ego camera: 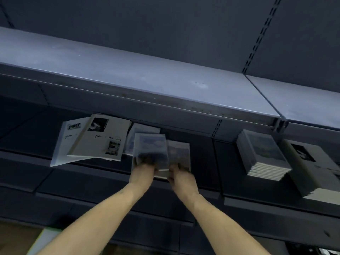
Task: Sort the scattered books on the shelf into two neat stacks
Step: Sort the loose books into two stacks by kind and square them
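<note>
The front white book (100,138) on the shelf (103,168) bears, in thin black letters across its cover, "Tim", a gap, then "Me ory". The white book behind it (63,144) shows only "Tim". Print on the other covers is too blurred to read.

Above the working level I see a bare grey upper shelf board (139,70) running across the view, meeting a second board (301,100) at a seam on the right. Behind it stands a dark back panel (165,21) with a slotted upright strip (261,34). At lower left, a patch of brown floor (16,234) and a pale greenish object (44,238), too blurred to identify
</note>
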### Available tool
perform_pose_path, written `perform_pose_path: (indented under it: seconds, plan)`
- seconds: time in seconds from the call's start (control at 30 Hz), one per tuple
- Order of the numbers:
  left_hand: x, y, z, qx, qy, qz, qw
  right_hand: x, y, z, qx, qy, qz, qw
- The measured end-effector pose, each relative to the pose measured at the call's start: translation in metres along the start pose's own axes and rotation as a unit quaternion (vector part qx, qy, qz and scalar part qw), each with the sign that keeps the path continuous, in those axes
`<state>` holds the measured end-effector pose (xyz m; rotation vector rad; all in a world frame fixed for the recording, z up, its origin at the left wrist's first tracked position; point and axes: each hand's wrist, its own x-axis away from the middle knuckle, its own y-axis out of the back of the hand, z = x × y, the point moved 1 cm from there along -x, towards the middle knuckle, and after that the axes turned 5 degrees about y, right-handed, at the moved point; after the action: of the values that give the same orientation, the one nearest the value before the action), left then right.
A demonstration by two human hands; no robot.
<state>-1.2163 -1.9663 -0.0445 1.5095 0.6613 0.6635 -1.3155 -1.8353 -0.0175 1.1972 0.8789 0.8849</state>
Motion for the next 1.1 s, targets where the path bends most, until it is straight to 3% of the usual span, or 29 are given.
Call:
perform_pose_path:
  seconds: [0.1, 0.23, 0.37, 0.6, 1.1]
  plan:
    - [0.001, 0.008, 0.005, 0.060, 0.053, 0.067, 0.995, 0.001, 0.001, -0.002, -0.021, -0.043, -0.027, 0.998]
    - [0.004, 0.013, 0.009, 0.102, 0.061, 0.096, 0.988, -0.002, -0.002, -0.009, -0.015, -0.154, 0.062, 0.986]
    - [0.004, 0.015, 0.003, 0.077, 0.082, 0.108, 0.988, 0.002, 0.008, -0.016, 0.081, -0.111, 0.093, 0.986]
    - [-0.003, 0.010, -0.001, 0.092, 0.130, 0.100, 0.982, -0.006, 0.014, -0.040, 0.012, -0.104, 0.102, 0.989]
    - [-0.003, 0.015, -0.013, 0.084, 0.027, 0.097, 0.991, -0.021, 0.022, -0.034, 0.000, -0.098, 0.129, 0.987]
